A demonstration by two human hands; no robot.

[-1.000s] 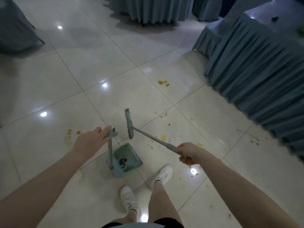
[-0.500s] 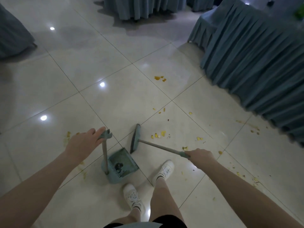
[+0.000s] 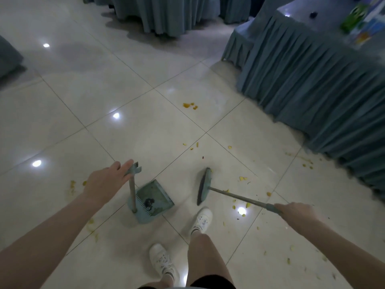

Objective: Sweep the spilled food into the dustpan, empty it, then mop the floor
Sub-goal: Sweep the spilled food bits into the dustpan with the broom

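Note:
A teal dustpan (image 3: 155, 200) stands on the pale tiled floor just ahead of my feet, with dark dirt in its tray. My left hand (image 3: 106, 181) rests on the top of its upright handle (image 3: 131, 192), fingers stretched over the grip. My right hand (image 3: 296, 212) is closed around the broom handle (image 3: 239, 198). The broom head (image 3: 204, 185) sits on the floor to the right of the dustpan, apart from it. Yellow food scraps (image 3: 242, 178) lie scattered to the right of the broom, and a larger orange patch (image 3: 190, 105) lies farther ahead.
Tables draped in blue-grey pleated cloth (image 3: 312, 84) line the right side and the far end (image 3: 166, 13). More scraps lie by the cloth's hem (image 3: 307, 163) and left of the dustpan (image 3: 73, 184). My white shoes (image 3: 201, 220) stand behind the dustpan.
The broom head has swung from close beside the dustpan mouth out to the right. My right hand moved right and lower. The dustpan and left hand stayed in place.

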